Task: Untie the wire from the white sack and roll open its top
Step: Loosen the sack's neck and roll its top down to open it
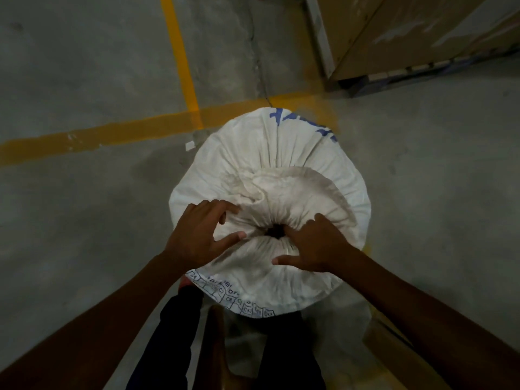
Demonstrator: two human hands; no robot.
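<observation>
A full white woven sack (281,147) with blue print stands upright on the concrete floor in front of me. Its top is gathered into folds around a small dark opening (277,230). My left hand (197,237) rests on the gathered cloth left of the opening, fingers spread and pinching a fold. My right hand (312,246) presses on the cloth right of the opening, fingertips at its rim. No wire shows in this view.
Yellow painted lines (180,66) cross the grey floor behind the sack. Large cardboard boxes on a pallet (408,38) stand at the back right. Another cardboard box (394,350) sits near my right leg. My dark trouser legs are below the sack.
</observation>
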